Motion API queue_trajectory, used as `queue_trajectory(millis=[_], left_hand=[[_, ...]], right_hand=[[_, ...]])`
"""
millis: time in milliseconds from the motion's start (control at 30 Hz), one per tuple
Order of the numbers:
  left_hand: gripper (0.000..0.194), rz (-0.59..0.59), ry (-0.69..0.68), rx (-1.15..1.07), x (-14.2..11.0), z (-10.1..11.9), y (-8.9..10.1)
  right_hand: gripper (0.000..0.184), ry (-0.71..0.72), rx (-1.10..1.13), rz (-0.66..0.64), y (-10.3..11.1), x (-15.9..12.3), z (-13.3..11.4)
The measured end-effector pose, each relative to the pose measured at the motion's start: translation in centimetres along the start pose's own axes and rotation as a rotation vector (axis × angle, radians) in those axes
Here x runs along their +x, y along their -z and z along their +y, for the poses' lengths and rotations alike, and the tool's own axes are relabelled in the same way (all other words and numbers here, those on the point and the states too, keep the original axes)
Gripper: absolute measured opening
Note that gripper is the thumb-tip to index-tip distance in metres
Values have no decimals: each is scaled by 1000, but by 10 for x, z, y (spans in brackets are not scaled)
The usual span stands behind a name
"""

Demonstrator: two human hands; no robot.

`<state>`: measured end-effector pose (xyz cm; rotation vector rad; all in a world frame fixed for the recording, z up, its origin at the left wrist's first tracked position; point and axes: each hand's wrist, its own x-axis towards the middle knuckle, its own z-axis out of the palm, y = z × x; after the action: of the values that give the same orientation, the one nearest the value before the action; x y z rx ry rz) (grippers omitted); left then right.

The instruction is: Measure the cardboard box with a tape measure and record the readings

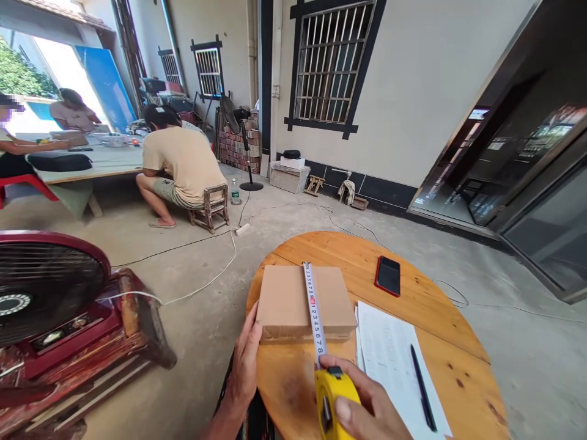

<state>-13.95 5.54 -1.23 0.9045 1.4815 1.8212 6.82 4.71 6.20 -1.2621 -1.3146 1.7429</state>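
A closed brown cardboard box (287,299) lies flat on the round wooden table. My left hand (245,357) holds the box at its near left corner, with fingers along the side; some fingertips are hidden. In my right hand (367,400) is a yellow tape measure (337,400), gripped just in front of the box. Its pulled-out blade (313,308) runs across the top of the box, from the far edge past the near edge, with the end hook at the far edge. The blade's printed numbers face up.
On the round table (440,318) are a phone (388,275), paper sheets (387,342) and a black pen (422,388). A red fan (50,305) stands at left. Cables (206,284) cross the floor. People sit around a farther table (114,160), one on a small wooden chair (215,208).
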Motion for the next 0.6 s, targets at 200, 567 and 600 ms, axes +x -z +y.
queue_trajectory(millis=[200, 567, 600], left_hand=[[57, 19, 16, -60, -7, -18, -6], [51, 73, -27, -5, -8, -17, -11], [52, 72, -22, -6, -8, -17, -11]], right_hand=[[73, 22, -22, -28, -10, -7, -25], [71, 32, -10, -14, -14, -17, -20], [70, 35, -12, -12, -14, -19, -21]])
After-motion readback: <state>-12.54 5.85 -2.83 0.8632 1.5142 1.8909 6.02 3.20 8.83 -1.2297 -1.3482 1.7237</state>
